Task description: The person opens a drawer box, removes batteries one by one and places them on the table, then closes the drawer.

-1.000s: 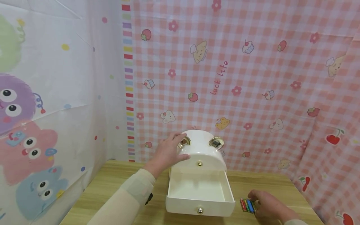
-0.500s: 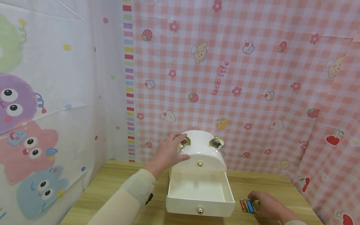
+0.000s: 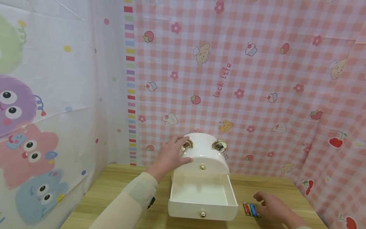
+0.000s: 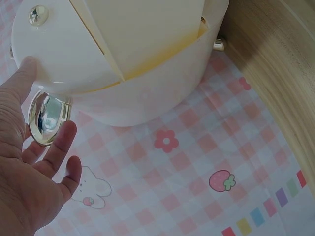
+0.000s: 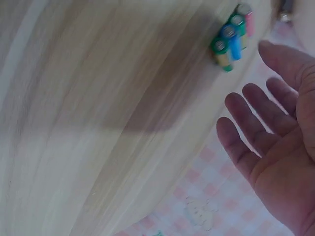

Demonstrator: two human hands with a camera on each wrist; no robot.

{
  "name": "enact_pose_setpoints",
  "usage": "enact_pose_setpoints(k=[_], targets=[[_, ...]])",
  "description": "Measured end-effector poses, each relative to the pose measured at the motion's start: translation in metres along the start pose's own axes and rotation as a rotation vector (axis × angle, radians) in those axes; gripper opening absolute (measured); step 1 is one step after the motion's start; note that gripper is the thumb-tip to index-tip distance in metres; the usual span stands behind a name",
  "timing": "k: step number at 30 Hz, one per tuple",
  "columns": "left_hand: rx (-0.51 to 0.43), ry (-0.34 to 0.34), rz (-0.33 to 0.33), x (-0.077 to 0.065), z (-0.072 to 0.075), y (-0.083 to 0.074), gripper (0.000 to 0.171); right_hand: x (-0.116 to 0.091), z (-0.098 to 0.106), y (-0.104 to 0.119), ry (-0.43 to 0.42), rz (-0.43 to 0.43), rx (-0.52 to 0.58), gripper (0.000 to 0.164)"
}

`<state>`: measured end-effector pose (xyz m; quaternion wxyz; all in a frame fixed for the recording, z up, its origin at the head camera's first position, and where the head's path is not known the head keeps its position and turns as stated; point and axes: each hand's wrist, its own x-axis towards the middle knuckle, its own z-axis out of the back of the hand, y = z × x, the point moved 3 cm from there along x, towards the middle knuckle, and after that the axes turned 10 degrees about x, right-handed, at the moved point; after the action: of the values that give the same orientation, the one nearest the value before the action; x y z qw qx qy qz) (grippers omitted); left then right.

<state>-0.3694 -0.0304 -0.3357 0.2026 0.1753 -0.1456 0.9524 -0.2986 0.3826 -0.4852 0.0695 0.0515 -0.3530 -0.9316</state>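
Observation:
A white rounded drawer box (image 3: 203, 152) with gold ears and gold knobs stands on the table, its lower drawer (image 3: 203, 210) pulled out with a bare inside. My left hand (image 3: 171, 156) rests at the box's left ear (image 4: 47, 115); the thumb lies against the front face, and the other fingers are spread loosely around the ear. Several small coloured batteries (image 3: 250, 209), red, green and blue, lie side by side right of the drawer. My right hand (image 3: 273, 208) is just beside them, fingers apart and holding nothing; the right wrist view shows a gap between it and the batteries (image 5: 230, 39).
The wooden tabletop (image 3: 114, 190) extends on both sides of the box. Behind it hangs a pink checked cloth (image 3: 240, 70), and at the left a white cloth with cartoon figures (image 3: 71, 133).
My right hand has drawn slightly away from the batteries, and its fingers have spread. The batteries, the drawer and my left hand are where they were.

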Motion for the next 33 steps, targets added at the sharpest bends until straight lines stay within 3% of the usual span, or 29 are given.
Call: enact_pose_setpoints(k=[6, 12, 23, 27, 33], targets=[[0.004, 0.002, -0.002, 0.0, 0.0, 0.001, 0.09, -0.009, -0.011, 0.021, -0.04, -0.025, 0.037, 0.022], [0.015, -0.006, -0.005, 0.001, -0.002, 0.002, 0.09, -0.02, -0.029, 0.034, 0.059, -0.061, 0.271, 0.023], [0.008, -0.01, -0.006, 0.001, -0.003, 0.003, 0.09, -0.037, -0.061, 0.048, 0.187, -0.283, 0.669, 0.033], [0.011, -0.013, -0.004, 0.002, -0.004, 0.003, 0.09, -0.042, -0.071, 0.055, 0.176, -0.308, 0.729, 0.032], [0.012, -0.014, -0.003, 0.003, -0.005, 0.003, 0.091, -0.044, -0.086, 0.065, 0.266, -0.285, 0.814, 0.03]])
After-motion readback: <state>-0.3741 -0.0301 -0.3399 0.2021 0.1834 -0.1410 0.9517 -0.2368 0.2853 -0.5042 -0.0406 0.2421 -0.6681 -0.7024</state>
